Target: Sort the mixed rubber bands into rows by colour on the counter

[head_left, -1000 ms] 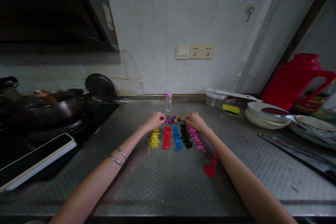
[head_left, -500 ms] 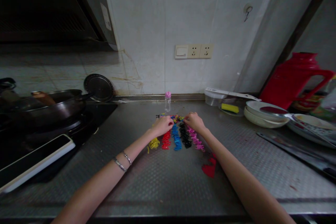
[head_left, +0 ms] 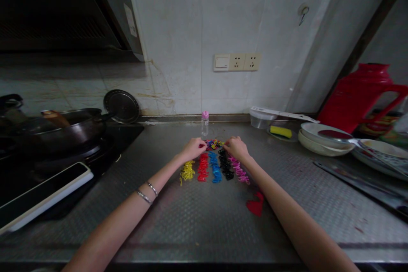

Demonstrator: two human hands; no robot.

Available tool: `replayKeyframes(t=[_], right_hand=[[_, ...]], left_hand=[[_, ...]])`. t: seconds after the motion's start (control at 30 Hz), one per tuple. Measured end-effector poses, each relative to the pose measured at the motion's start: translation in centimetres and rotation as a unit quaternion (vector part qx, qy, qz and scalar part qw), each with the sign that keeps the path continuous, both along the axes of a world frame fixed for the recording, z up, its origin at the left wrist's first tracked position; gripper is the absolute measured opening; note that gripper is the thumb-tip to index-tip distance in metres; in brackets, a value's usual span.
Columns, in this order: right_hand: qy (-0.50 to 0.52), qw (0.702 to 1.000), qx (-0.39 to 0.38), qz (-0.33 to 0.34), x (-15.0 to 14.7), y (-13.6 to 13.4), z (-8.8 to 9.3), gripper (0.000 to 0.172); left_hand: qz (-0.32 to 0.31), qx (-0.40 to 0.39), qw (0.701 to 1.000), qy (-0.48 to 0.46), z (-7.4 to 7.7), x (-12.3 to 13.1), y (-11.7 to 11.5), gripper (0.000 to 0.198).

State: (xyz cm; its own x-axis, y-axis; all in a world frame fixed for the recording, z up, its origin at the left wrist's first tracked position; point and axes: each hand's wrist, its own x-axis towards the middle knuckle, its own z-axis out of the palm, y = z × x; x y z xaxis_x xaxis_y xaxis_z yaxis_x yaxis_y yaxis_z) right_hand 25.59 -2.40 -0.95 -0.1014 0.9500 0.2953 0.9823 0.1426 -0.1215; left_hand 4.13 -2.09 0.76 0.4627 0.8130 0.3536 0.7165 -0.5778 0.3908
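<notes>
Small coloured rubber bands lie in rows on a steel counter (head_left: 204,216): yellow (head_left: 187,171), red (head_left: 202,167), blue (head_left: 215,167), black (head_left: 225,165) and pink (head_left: 238,170). Behind the rows sits a mixed heap of bands (head_left: 214,143). My left hand (head_left: 192,149) is closed in a pinch at the heap's left edge, above the red row. My right hand (head_left: 236,148) is pinched at the heap's right edge, above the black and pink rows. What each pinch holds is too small to make out. A red heart-shaped piece (head_left: 255,205) lies beside my right forearm.
A small pink-capped bottle (head_left: 205,123) stands behind the heap. At left are a stove with a dark wok (head_left: 60,129) and a round lid (head_left: 121,106). At right are a yellow sponge (head_left: 280,131), stacked white bowls (head_left: 325,140) and a red jug (head_left: 360,95).
My left hand moved right from the heap's far left edge, dipped over the red row, and now sits pinched at the heap again. My right hand stayed almost still.
</notes>
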Motion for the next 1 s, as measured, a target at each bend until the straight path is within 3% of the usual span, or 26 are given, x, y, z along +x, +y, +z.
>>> replayKeyframes(t=[0.3,0.63,0.8,1.0], right_hand=[[0.050,0.999,-0.002,-0.002,1.3,0.6,0.4,0.026],[0.069,0.997,0.024,-0.005,2.6,0.9,0.7,0.026],[0.146,0.987,0.051,0.040,1.9,1.5,1.1,0.024],[0.253,0.956,0.067,0.131,-1.2,0.6,2.7,0.022]], left_hand=[[0.018,-0.003,0.998,-0.052,-0.6,-2.7,2.2,0.028],[0.045,-0.028,0.996,-0.075,-0.8,-4.2,3.0,0.026],[0.022,-0.046,0.992,-0.112,-0.4,-3.8,2.8,0.024],[-0.034,-0.093,0.985,-0.145,0.2,-2.3,1.9,0.030]])
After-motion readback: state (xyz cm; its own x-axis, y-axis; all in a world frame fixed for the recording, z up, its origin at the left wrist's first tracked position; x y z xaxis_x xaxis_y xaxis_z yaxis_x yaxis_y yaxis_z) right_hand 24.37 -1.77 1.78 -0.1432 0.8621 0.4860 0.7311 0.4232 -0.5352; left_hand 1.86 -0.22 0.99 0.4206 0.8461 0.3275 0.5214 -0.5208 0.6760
